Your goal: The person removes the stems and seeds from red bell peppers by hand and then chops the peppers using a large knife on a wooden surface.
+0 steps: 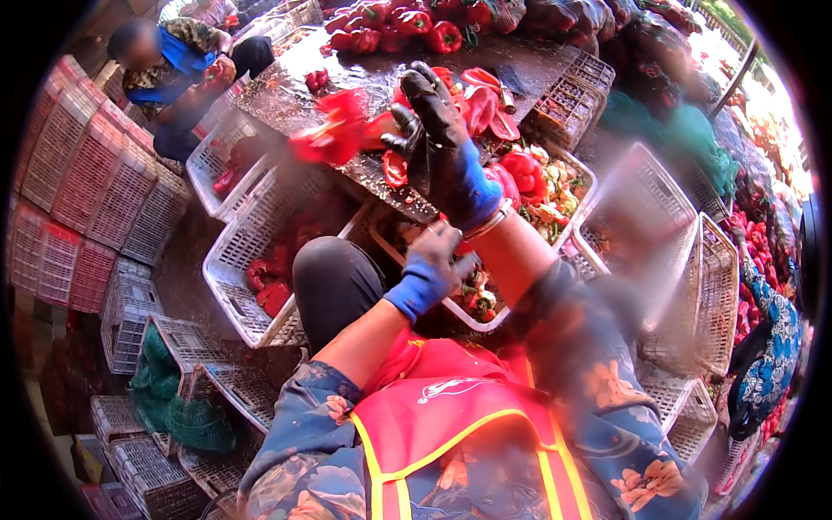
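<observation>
Over the dark, littered worktable (277, 95), your black-and-blue-gloved right hand (439, 143) is spread, released; whether your curled, blue-gloved left hand (431, 260) grasps anything, I cannot tell. The blurred red pepper pieces (334, 130), left of the right hand, could fall off the near edge if knocked.

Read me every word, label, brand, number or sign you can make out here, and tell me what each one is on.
There is no text I can quote.
Red apron with yellow trim: a white printed emblem, its tiny marks too small to read.
Stacked red and white plastic crates: no readable lettering.
Right hand and left hand, in blue-cuffed gloves: no lettering shows.
</observation>
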A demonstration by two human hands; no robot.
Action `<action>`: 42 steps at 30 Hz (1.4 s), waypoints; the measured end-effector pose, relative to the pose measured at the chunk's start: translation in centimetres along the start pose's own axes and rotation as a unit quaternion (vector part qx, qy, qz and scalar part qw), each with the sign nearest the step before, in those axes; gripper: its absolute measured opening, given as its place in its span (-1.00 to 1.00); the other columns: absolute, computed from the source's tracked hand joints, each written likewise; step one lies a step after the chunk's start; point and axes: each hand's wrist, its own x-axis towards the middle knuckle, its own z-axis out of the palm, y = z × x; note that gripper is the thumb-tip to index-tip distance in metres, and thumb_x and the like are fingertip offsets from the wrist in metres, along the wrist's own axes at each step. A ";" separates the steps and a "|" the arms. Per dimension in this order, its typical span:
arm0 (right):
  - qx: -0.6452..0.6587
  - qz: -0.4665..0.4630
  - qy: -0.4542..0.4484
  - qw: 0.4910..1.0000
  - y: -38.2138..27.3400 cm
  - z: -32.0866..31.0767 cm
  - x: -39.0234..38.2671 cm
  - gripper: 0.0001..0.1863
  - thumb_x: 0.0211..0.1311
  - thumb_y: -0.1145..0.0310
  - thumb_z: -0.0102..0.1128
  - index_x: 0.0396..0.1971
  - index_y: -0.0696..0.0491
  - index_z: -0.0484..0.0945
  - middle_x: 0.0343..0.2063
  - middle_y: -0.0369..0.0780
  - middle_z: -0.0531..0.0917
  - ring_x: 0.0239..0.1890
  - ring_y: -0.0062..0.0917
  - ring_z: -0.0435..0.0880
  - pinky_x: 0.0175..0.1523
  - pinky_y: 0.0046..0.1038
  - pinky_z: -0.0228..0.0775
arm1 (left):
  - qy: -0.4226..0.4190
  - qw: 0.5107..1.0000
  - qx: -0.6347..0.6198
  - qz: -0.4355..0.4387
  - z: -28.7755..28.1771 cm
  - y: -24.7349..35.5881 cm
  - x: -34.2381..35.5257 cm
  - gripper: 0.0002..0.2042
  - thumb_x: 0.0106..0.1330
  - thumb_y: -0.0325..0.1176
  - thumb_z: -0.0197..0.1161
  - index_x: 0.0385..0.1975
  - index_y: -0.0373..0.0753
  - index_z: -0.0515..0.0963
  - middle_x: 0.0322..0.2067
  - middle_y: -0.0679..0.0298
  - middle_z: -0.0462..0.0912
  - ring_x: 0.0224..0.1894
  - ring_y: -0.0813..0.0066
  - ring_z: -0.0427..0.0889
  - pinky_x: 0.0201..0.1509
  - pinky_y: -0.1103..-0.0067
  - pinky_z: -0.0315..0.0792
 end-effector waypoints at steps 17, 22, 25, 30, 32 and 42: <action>-0.215 0.108 0.240 0.940 1.4 -14.9 -14.5 -0.14 0.27 0.40 0.45 0.47 0.13 0.15 0.26 -0.13 0.45 0.19 -0.45 0.53 0.29 -0.39 0.44 | 0.093 0.983 -0.146 -0.055 3.0 -2.0 3.8 -0.03 -0.08 -0.39 0.54 0.44 -0.30 0.21 0.23 -0.11 0.42 0.26 0.00 0.47 0.36 0.30 0.38; -0.142 0.104 0.153 0.972 0.6 -13.2 -14.2 -0.19 0.24 0.41 0.47 0.44 0.09 0.23 0.24 -0.21 0.48 0.17 -0.57 0.53 0.28 -0.45 0.45 | 0.056 0.884 -0.458 -0.080 1.9 -0.5 3.5 -0.20 0.05 -0.56 0.39 0.40 -0.38 0.27 0.26 0.08 0.47 0.22 0.34 0.53 0.29 0.43 0.47; -0.150 0.045 0.199 0.967 0.6 -13.4 -13.9 -0.41 0.26 0.43 0.45 0.27 0.08 0.45 0.08 -0.24 0.63 0.07 -0.57 0.62 0.22 -0.46 0.52 | -0.015 0.752 -0.622 -0.218 -0.8 1.1 3.7 -0.26 0.14 -0.63 0.30 0.41 -0.36 0.27 0.17 0.17 0.55 0.05 0.43 0.64 0.18 0.49 0.56; 0.022 0.055 0.259 0.964 0.7 -15.3 -12.7 -0.68 0.45 0.30 0.26 0.12 0.05 0.56 -0.12 -0.29 0.71 -0.16 -0.58 0.71 -0.06 -0.45 0.64 | -0.094 0.688 -0.695 -0.187 -0.4 2.7 3.2 -0.33 0.19 -0.62 0.22 0.40 -0.35 0.30 0.13 0.18 0.59 -0.11 0.54 0.70 0.05 0.57 0.59; 0.076 0.083 0.277 0.954 0.9 -16.4 -12.8 -0.67 0.48 0.12 0.19 0.04 0.02 0.60 -0.24 -0.32 0.69 -0.30 -0.58 0.68 -0.18 -0.48 0.62 | -0.064 0.651 -0.733 -0.189 -0.7 2.8 3.6 -0.34 0.18 -0.62 0.20 0.39 -0.36 0.32 0.15 0.17 0.58 -0.07 0.54 0.69 0.06 0.58 0.59; -0.118 0.020 0.121 0.985 -6.4 -7.4 -5.7 -0.31 0.50 -0.01 0.14 0.45 -0.02 0.20 0.21 -0.22 0.57 0.03 -0.52 0.68 -0.01 -0.44 0.58 | 0.022 0.671 -0.707 -0.221 0.9 0.0 2.8 -0.36 0.15 -0.62 0.26 0.33 -0.37 0.36 0.10 0.15 0.59 -0.01 0.45 0.68 0.11 0.53 0.60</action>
